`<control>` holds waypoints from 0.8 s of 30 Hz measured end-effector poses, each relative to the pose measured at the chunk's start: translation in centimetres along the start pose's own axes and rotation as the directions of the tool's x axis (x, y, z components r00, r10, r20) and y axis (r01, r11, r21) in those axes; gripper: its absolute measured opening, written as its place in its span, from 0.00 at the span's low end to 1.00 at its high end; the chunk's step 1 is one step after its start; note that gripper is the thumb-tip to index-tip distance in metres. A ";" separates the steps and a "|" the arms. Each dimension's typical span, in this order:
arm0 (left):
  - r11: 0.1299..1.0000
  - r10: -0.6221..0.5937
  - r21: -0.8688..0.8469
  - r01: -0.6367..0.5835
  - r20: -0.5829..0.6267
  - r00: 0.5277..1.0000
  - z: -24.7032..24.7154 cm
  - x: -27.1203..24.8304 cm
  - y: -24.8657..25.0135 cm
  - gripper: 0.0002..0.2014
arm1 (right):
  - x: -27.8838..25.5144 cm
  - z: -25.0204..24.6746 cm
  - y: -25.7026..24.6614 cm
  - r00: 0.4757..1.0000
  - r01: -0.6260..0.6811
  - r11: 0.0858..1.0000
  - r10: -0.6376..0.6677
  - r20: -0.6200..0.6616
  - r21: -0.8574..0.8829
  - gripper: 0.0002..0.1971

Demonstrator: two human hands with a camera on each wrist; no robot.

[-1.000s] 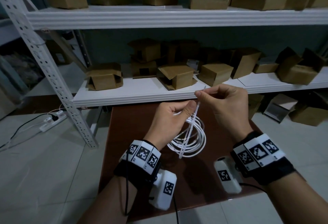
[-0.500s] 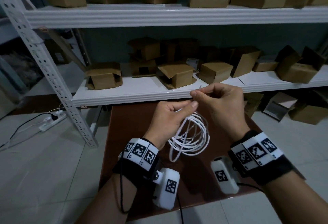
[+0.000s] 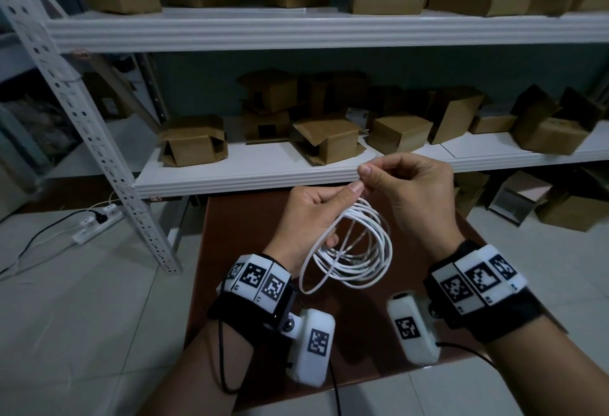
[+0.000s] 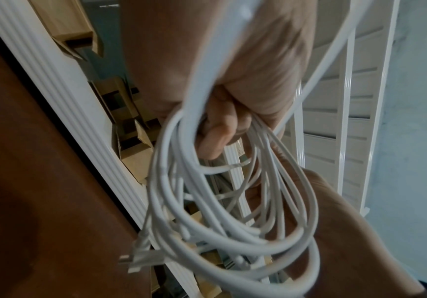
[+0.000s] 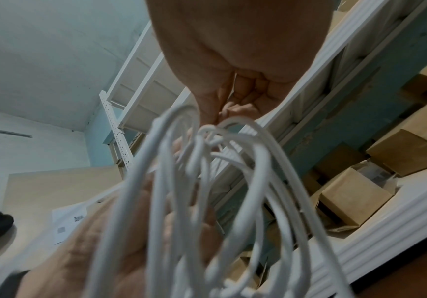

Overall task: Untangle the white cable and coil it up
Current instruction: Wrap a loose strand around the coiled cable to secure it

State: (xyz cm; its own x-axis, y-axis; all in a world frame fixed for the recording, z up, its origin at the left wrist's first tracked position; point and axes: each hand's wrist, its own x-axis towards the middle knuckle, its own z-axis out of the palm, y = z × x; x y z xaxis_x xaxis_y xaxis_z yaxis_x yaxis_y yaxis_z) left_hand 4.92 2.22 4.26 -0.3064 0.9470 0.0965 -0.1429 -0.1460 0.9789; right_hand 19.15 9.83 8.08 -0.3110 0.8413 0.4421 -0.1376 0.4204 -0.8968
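The white cable hangs in several loose loops in the air over a dark brown table. My left hand grips the top of the loops, thumb pressed along the bunch. My right hand is just to its right and pinches a thin strand of the cable between thumb and forefinger, right above the left thumb. In the left wrist view the white cable dangles below curled fingers, with a plug at the bottom left. The right wrist view shows the blurred cable close in front of the lens.
White metal shelves stand right behind the table, loaded with several open cardboard boxes. A perforated shelf post slants down at the left. A power strip with cords lies on the tiled floor at the left.
The straight strand that crossed the coil a second ago has been drawn up; the loops now hang rounder and wider. My right hand's pinch has dropped closer to the left thumb.
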 end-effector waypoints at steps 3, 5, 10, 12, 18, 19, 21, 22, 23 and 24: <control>1.000 0.009 -0.021 -0.009 0.008 1.000 0.0 -0.2 0.1 0.11 | 0.3 -0.2 -0.3 0.999 -0.006 1.000 0.007 0.032 -0.009 0.10; 1.000 0.016 -0.021 -0.016 0.006 1.000 -0.3 -0.1 0.1 0.10 | 0.3 -0.1 -0.2 0.999 -0.005 1.000 0.006 0.046 -0.021 0.09; 1.000 0.011 -0.024 -0.011 -0.029 1.000 -0.3 -0.3 0.0 0.10 | 0.1 0.1 0.2 0.999 -0.015 0.999 0.017 0.036 -0.048 0.07; 0.999 0.008 -0.031 -0.010 -0.057 0.998 -0.1 -0.2 -0.2 0.11 | 0.1 0.1 0.3 0.999 -0.020 0.998 0.021 0.024 -0.053 0.07; 1.000 0.000 0.018 0.002 -0.090 0.996 0.2 -0.3 -0.3 0.07 | 0.2 -0.1 0.1 0.996 -0.085 0.993 0.086 0.000 -0.080 0.04; 0.998 -0.001 0.055 0.006 -0.082 0.997 0.2 -0.4 -0.3 0.07 | 0.3 -0.4 0.0 0.995 -0.101 0.992 0.100 -0.022 -0.078 0.04; 0.991 -0.006 0.134 0.015 -0.069 0.998 0.2 -0.6 -0.3 0.05 | 0.8 -1.0 0.1 0.991 -0.115 0.990 0.109 -0.081 -0.083 0.03; 0.988 -0.012 0.152 0.023 -0.068 0.998 0.2 -0.7 -0.4 0.05 | 1.0 -1.3 0.3 0.988 -0.121 0.990 0.112 -0.107 -0.080 0.03; 0.987 -0.020 0.159 0.031 -0.070 0.997 0.1 -0.7 -0.4 0.04 | 1.2 -1.4 0.4 0.985 -0.126 0.989 0.116 -0.130 -0.071 0.04; 0.987 -0.026 0.154 0.036 -0.071 0.997 0.1 -0.7 -0.4 0.03 | 1.1 -1.4 0.5 0.982 -0.132 0.989 0.122 -0.146 -0.061 0.04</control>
State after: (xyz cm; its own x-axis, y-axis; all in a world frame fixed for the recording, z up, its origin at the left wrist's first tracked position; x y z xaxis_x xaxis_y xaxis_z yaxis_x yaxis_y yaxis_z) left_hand 5.31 1.67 3.80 -0.3682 0.9279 0.0582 -0.0075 -0.0656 0.9978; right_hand 20.06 11.49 8.12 -0.1847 0.9269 0.3266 -0.0375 0.3254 -0.9448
